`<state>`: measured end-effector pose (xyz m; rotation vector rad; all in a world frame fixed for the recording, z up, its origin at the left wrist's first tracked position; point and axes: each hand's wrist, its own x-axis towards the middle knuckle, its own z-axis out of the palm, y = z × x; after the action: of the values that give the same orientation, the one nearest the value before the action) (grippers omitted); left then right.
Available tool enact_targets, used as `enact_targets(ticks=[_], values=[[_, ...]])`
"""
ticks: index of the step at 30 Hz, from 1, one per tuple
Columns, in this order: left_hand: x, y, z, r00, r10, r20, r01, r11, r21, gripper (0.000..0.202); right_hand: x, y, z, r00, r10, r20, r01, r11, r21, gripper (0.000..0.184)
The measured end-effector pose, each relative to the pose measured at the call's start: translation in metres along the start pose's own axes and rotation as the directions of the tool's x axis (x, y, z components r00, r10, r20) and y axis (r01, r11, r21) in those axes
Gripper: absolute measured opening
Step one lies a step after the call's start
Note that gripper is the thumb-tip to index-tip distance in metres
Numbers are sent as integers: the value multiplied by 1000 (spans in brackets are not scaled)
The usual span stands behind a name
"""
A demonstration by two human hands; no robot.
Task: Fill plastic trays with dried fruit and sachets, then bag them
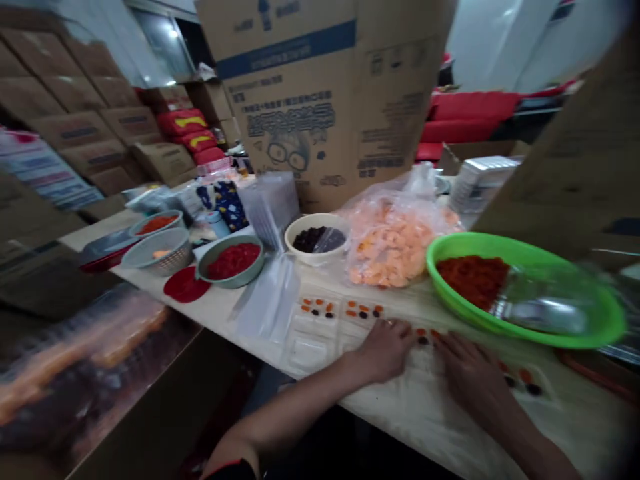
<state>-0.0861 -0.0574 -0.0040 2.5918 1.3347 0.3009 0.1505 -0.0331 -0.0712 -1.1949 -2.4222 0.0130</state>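
Note:
Both my hands rest on a row of clear plastic compartment trays [320,333] on the pale table [410,407], some cells holding small orange and dark pieces. My left hand [385,348] lies knuckles up with fingers curled onto a tray, at a cell with a dark piece. My right hand [467,377] lies flat beside it, fingers stretched toward the same cells. Neither hand visibly holds anything. Just beyond them stand a green basin [595,333] of red shreds with a metal scoop [545,313] and a clear bag of orange pieces [390,250].
A white bowl of dark pieces [315,239], a grey bowl of red pieces [231,261], a basket [160,252], a stack of clear bags [273,293] and a big cardboard box [320,93] fill the back of the table. Stacked cartons [75,127] stand left; a box edge [575,153] looms right.

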Motion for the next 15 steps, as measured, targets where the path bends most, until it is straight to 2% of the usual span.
enact_targets(ticks=[2, 4, 6, 8, 10, 11, 12, 13, 15], values=[[-29, 2, -8, 1000, -10, -16, 10, 1000, -14, 42, 2, 11, 11, 999, -26, -36, 27, 999, 44, 91], [-65, 2, -15, 998, -57, -37, 56, 998, -25, 42, 3, 19, 18, 996, -53, -77, 56, 998, 35, 96], [-102, -4, -18, 990, -139, -35, 137, 990, -45, 57, 6, 19, 19, 991, -65, -120, 63, 998, -21, 92], [-129, -17, -16, 982, -187, 1, 187, 981, -43, 68, 12, 7, 12, 988, -34, -154, 21, 996, -85, 75], [-142, -31, -11, 981, -193, 24, 193, 981, 1, 70, 21, -18, -10, 990, 36, -138, -53, 992, -118, 49], [-143, -37, -6, 983, -184, 16, 184, 982, 38, 68, 27, -34, -24, 993, 76, -87, -85, 990, -109, 39], [-141, -43, -1, 986, -169, -4, 168, 982, 80, 67, 35, -48, -40, 994, 111, -24, -113, 991, -73, 36], [-137, -48, 4, 989, -142, -37, 146, 981, 125, 66, 44, -59, -56, 988, 151, -11, -151, 988, -42, 34], [-127, -58, 15, 989, -41, -144, 70, 977, 202, 69, 62, -62, -86, 977, 213, -18, -213, 977, -21, 36]])
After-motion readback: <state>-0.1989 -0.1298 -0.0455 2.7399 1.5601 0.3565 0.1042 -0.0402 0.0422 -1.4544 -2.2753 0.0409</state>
